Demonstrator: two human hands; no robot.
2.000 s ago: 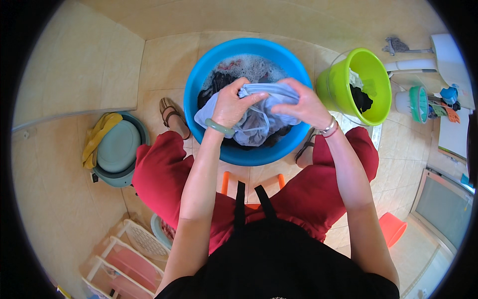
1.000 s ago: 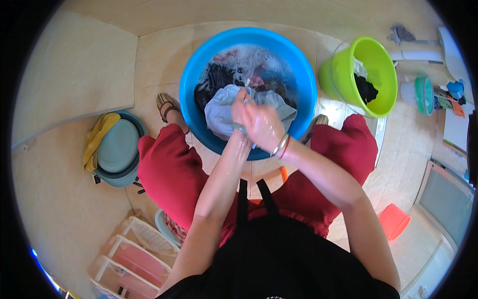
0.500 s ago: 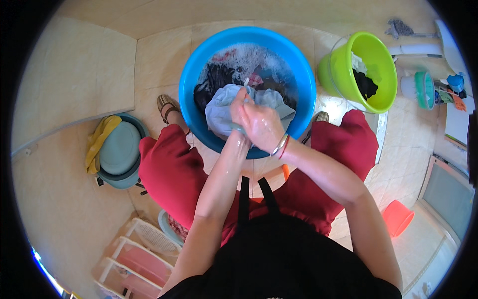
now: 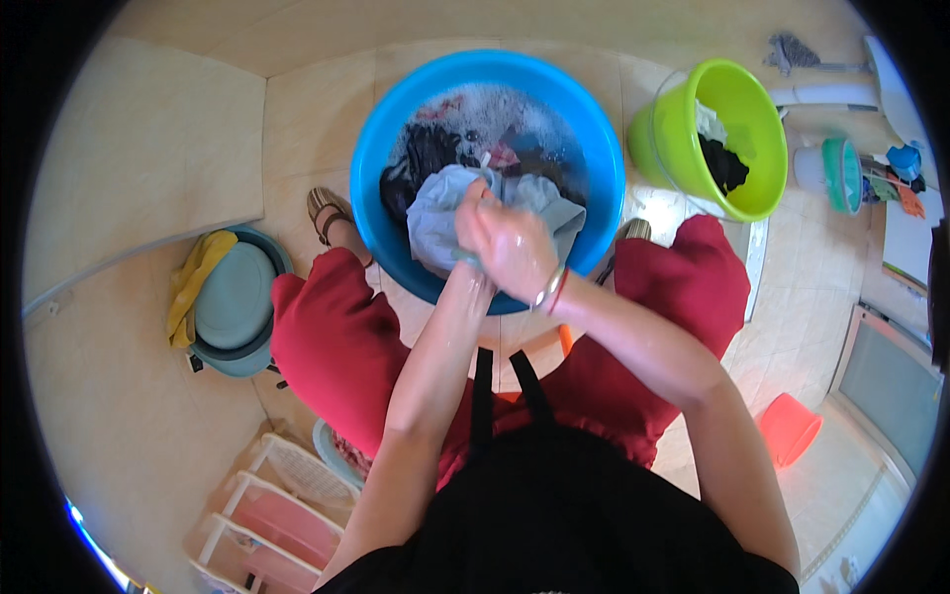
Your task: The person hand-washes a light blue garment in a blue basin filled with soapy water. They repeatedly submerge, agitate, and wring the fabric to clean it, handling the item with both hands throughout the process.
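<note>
A blue basin (image 4: 612, 158) of soapy water stands on the floor between my feet. Over its near part is a pale blue garment (image 4: 440, 213), wet and bunched. My left hand (image 4: 473, 220) is closed on the garment, with a bangle at the wrist. Pressed against it from the right is my right hand (image 4: 515, 249), curled and wet, also closed on the cloth; its fingertips are partly hidden. Dark clothes (image 4: 430, 148) and a small red-checked cloth (image 4: 503, 155) lie in the suds beyond.
A lime-green bucket (image 4: 648, 148) with black and white cloths stands right of the basin. On the left are stacked grey-blue basins (image 4: 237, 297) with a yellow cloth (image 4: 198, 282). A white rack (image 4: 267, 515) stands lower left, a coral-red bucket (image 4: 789, 431) lower right.
My hands stay together on the pale blue garment, with the right hand shifted slightly and more blurred. The whole view has moved a little.
</note>
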